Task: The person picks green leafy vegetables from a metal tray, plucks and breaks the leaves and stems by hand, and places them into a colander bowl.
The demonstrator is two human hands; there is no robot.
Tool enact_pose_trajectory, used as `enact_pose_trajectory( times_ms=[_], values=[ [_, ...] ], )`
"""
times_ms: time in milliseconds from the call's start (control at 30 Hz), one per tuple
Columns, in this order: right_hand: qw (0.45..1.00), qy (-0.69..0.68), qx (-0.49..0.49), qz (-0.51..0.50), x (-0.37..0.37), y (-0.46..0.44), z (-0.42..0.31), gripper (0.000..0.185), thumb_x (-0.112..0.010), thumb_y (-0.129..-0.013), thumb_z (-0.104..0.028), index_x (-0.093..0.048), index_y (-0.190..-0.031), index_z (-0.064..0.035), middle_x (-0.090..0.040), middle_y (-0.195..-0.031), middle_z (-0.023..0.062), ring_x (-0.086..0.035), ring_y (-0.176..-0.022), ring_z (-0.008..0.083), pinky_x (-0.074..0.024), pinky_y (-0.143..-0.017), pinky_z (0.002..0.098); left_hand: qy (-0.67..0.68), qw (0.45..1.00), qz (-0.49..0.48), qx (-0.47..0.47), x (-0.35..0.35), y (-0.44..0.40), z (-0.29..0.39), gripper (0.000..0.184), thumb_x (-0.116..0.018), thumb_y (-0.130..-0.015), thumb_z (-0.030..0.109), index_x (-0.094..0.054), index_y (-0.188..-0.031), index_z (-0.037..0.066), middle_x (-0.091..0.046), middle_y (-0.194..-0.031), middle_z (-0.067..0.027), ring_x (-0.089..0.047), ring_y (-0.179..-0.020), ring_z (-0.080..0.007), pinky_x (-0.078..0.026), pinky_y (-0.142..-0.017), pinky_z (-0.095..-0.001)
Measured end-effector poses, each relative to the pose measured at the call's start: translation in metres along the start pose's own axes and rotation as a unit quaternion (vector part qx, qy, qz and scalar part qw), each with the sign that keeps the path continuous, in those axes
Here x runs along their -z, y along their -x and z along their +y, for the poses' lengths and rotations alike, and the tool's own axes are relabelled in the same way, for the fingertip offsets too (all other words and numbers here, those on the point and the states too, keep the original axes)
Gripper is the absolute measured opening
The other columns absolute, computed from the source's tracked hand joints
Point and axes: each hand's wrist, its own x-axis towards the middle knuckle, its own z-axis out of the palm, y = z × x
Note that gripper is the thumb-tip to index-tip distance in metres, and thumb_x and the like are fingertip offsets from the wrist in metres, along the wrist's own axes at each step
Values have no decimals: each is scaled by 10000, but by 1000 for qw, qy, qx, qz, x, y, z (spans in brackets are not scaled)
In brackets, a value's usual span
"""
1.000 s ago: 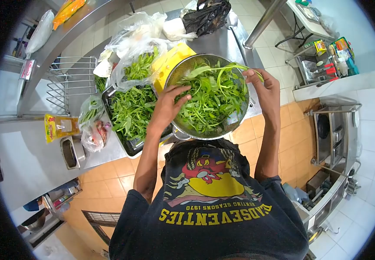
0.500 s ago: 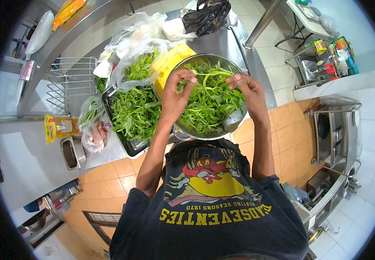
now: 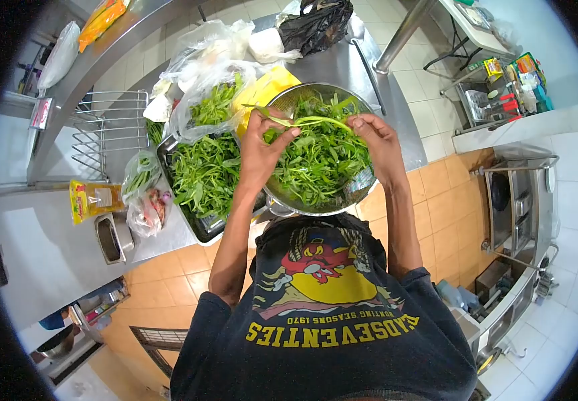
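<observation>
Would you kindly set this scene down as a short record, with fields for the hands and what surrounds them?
Left hand: holding a green stem
Right hand: pinching the same stem
Under the hands: mesh strainer, heaped with leafy greens
Left of the strainer: tray with more greens
Farther off: black plastic bag

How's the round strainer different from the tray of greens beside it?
The strainer is round, while the tray is roughly rectangular with rounded corners. The strainer is silvery and perforated; the tray looks dark, with solid walls. Both hold leafy greens.
</observation>
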Motion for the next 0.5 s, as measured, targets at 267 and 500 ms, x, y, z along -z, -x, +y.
enact_pose_trajectory(
  times_ms=[267,500],
  values=[
    [997,-59,-51,-16,10,-4,8,239,-662,-942,-201,-670,-1085,-10,-676,-996,32,-609,-924,117,-474,-873,274,-8,999,-39,9,3,9,-8,352,-767,-826,35,-549,-1102,25,-652,-926,-37,-612,-859,-122,-490,-795,-274],
    [991,-22,-86,-101,5,-3,11,307,-672,-936,-198,-643,-1163,6,-673,-1045,62,-632,-860,136,-514,-806,276,0,998,-41,54,-4,16,-22,260,-744,-866,85,-580,-1051,3,-675,-917,-42,-605,-866,-109,-476,-822,-257]
  ],
)
